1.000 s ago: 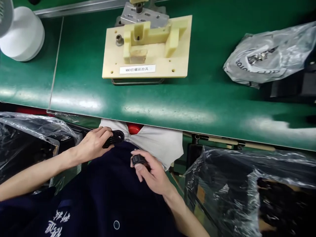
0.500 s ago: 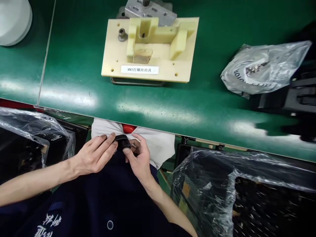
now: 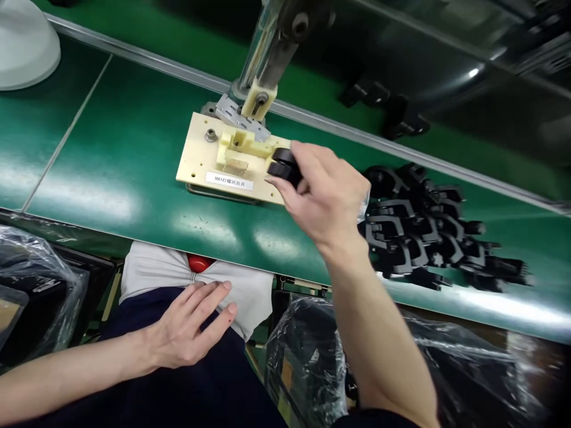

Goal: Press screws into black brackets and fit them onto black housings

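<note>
Raised over the right end of the cream fixture plate, my right hand grips a black part between thumb and fingers. The part has rounded, wheel-like sides; whether it touches the plate cannot be made out. Yellow blocks and a white label stand on the plate, with a metal bracket at its back edge. My left hand hovers over my lap, its fingers stretched out and nothing in it.
A press-like column rises behind the plate. Many black parts lie in a pile on the green table at the right. Plastic-lined bins stand below the table edge. A white round object is at the upper left.
My right hand has moved up and right from my lap to the fixture with the black part. My left hand has let go. The view has shifted, showing the column and pile.
</note>
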Available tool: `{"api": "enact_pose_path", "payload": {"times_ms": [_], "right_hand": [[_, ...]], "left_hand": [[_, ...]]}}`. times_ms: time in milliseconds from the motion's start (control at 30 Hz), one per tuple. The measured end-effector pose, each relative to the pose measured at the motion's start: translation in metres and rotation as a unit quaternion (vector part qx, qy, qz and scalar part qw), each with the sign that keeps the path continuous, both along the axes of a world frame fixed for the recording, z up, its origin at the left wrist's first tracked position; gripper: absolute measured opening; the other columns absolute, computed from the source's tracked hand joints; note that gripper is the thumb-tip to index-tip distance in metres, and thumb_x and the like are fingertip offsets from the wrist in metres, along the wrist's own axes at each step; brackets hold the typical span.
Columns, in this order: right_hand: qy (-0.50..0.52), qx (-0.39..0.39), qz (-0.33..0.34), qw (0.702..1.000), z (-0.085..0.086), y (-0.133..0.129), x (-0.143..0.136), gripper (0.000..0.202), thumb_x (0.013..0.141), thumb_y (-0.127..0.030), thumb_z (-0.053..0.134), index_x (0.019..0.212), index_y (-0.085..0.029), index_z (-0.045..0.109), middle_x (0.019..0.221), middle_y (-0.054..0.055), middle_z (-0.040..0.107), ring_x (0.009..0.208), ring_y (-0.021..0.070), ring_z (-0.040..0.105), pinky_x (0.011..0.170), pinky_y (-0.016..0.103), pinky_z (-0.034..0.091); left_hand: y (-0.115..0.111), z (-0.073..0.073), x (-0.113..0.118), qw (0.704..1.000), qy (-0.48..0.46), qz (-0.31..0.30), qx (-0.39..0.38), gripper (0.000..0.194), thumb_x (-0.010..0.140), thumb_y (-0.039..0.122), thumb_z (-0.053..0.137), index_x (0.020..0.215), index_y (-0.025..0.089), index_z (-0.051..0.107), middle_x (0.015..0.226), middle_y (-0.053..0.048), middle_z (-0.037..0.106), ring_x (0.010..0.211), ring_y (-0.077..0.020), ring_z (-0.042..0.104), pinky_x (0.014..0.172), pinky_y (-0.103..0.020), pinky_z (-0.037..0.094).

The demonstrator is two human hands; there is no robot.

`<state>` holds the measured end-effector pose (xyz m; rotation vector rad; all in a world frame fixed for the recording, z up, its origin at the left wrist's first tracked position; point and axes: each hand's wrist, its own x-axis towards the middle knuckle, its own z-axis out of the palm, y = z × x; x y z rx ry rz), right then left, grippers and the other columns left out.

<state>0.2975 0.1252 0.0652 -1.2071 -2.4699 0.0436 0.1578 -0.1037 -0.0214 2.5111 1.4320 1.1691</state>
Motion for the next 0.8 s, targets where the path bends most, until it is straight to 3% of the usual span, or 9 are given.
{"api": "enact_pose_path", "payload": {"times_ms": [67,167,233,367,467,600,700,800], "right_hand": [[-0.127,0.015,0.071,0.989,0.01,0.025,-0.026,0.045,0.091,-0.042,0.052,0.129,-0.018,0.052,0.122,0.012,0.061,0.105,0.0282,0.06,0.083,0.04,0.049],[-0.232,0.011,0.125,0.964,0.011,0.034,-0.06,0.043,0.093,-0.038,0.051,0.129,-0.014,0.05,0.122,0.012,0.061,0.098,0.0264,0.061,0.083,0.038,0.047],[-0.261,0.01,0.118,0.958,0.007,0.031,-0.069,0.042,0.094,-0.036,0.048,0.127,-0.01,0.05,0.12,0.015,0.06,0.095,0.0262,0.061,0.081,0.037,0.046],[-0.258,0.027,0.038,0.965,0.001,0.024,-0.063,0.04,0.096,-0.031,0.04,0.125,-0.007,0.051,0.119,0.019,0.059,0.097,0.0285,0.059,0.08,0.038,0.045],[-0.267,0.028,0.04,0.962,-0.005,0.024,-0.063,0.037,0.095,-0.024,0.038,0.125,-0.008,0.052,0.128,0.017,0.056,0.097,0.0269,0.059,0.08,0.037,0.045],[-0.282,0.012,0.072,0.956,-0.01,0.023,-0.076,0.035,0.091,-0.013,0.035,0.117,-0.012,0.059,0.134,0.011,0.054,0.092,0.0229,0.06,0.079,0.035,0.045],[-0.235,0.015,0.062,0.97,-0.003,0.02,-0.063,0.034,0.09,-0.013,0.036,0.108,-0.015,0.065,0.131,0.009,0.057,0.091,0.021,0.061,0.078,0.034,0.046],[-0.118,0.04,-0.048,0.991,0.012,0.019,-0.012,0.032,0.093,-0.023,0.039,0.104,-0.016,0.069,0.111,0.01,0.065,0.094,0.0214,0.061,0.08,0.033,0.049]], "left_hand": [[-0.001,-0.001,-0.002,1.0,-0.003,0.0,-0.001,0.038,0.078,0.001,0.056,0.115,0.006,0.054,0.12,-0.027,0.056,0.114,-0.0353,0.056,0.081,-0.045,0.054],[-0.004,-0.006,-0.007,1.0,-0.006,0.01,-0.007,0.038,0.078,0.0,0.055,0.115,0.006,0.054,0.119,-0.026,0.058,0.111,-0.0344,0.057,0.081,-0.045,0.054],[-0.006,-0.009,-0.011,1.0,-0.008,0.024,-0.01,0.037,0.078,0.0,0.054,0.115,0.006,0.055,0.117,-0.026,0.06,0.109,-0.0337,0.059,0.081,-0.045,0.054],[0.0,-0.012,-0.022,0.999,-0.015,0.051,-0.009,0.035,0.079,0.0,0.053,0.113,0.005,0.056,0.115,-0.025,0.062,0.105,-0.0324,0.061,0.079,-0.043,0.054],[0.024,-0.01,-0.032,0.998,-0.022,0.062,0.013,0.033,0.079,0.001,0.054,0.112,0.006,0.056,0.114,-0.024,0.063,0.101,-0.0299,0.063,0.078,-0.041,0.055],[0.076,0.001,-0.045,0.993,-0.022,0.085,0.076,0.033,0.079,0.004,0.057,0.112,0.007,0.055,0.108,-0.022,0.065,0.095,-0.0273,0.065,0.075,-0.039,0.055],[0.105,0.01,-0.053,0.99,-0.027,0.1,0.1,0.034,0.079,0.005,0.056,0.113,0.009,0.054,0.107,-0.02,0.066,0.095,-0.0266,0.065,0.075,-0.038,0.054],[0.11,0.007,-0.061,0.989,-0.038,0.108,0.094,0.036,0.08,0.005,0.054,0.115,0.011,0.053,0.106,-0.017,0.067,0.095,-0.0251,0.065,0.077,-0.038,0.053]]}}
